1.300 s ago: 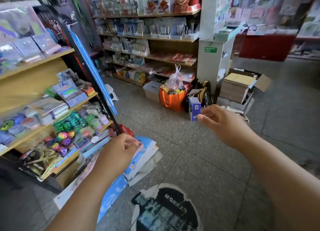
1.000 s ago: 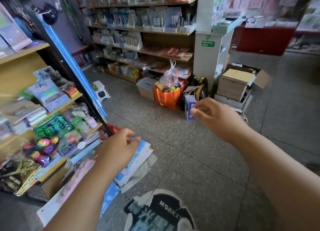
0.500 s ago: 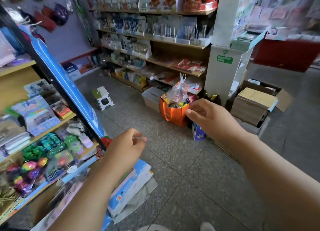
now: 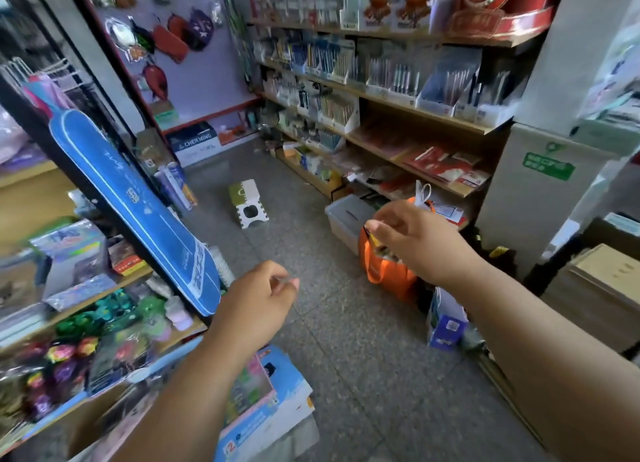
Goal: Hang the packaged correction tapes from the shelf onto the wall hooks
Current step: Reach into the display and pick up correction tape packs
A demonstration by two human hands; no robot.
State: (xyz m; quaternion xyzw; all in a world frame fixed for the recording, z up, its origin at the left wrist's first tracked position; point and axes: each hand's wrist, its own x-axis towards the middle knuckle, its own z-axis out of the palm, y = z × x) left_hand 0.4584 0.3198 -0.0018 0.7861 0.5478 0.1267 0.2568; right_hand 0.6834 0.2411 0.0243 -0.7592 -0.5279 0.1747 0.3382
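Observation:
No packaged correction tape can be told apart in this blurred view. My left hand (image 4: 256, 298) hovers over the floor beside the left shelf unit, its fingers curled in with thumb and forefinger touching and nothing visible in them. My right hand (image 4: 415, 239) is held out further ahead, in front of an orange bag (image 4: 388, 278), with its fingertips pinched together. A small dark and yellow bit shows at those fingertips; whether it is held or belongs to the bag behind is unclear. A purple pegboard wall (image 4: 204, 73) with hanging pouches stands at the far left end of the aisle.
A left shelf unit (image 4: 86, 302) holds toys and packets, with a leaning blue board (image 4: 138, 212). Pen shelves (image 4: 398, 97) line the right side. On the floor are a small folding stool (image 4: 247, 203), a grey bin (image 4: 346, 219), a blue box (image 4: 446, 326) and stacked flat packs (image 4: 270, 409).
The view has swung up and left, bringing the pegboard wall and the stool into sight. Both hands have risen and reached forward; the floor sticker has left the frame.

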